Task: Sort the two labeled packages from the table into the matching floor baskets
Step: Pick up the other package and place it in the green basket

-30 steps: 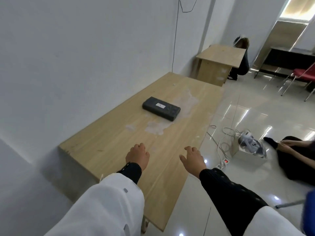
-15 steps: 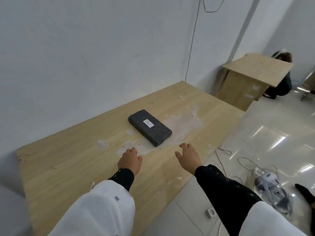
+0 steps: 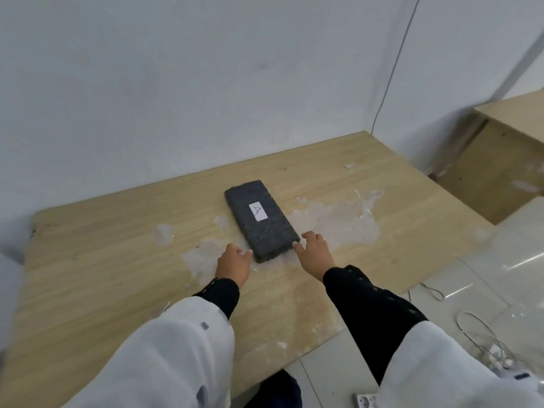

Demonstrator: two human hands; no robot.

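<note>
Where white label (image 3: 258, 212) reads handwritten "A": dark grey flat rectangular package (image 3: 260, 220) lying mid-bench (image 3: 88, 245). Left hand (image 3: 234, 265) and right hand (image 3: 312, 253) spread, flanking near end, fingertips touching corners, nothing gripped.

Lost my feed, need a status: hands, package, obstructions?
Left hand and right hand open, fingertips at near corners of package, no grip yet. Package flat on table, label A up. Nothing in the way.

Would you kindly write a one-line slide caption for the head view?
Both hands, left hand and right hand, reach the near end of the dark package labeled A on the wooden table.
</note>
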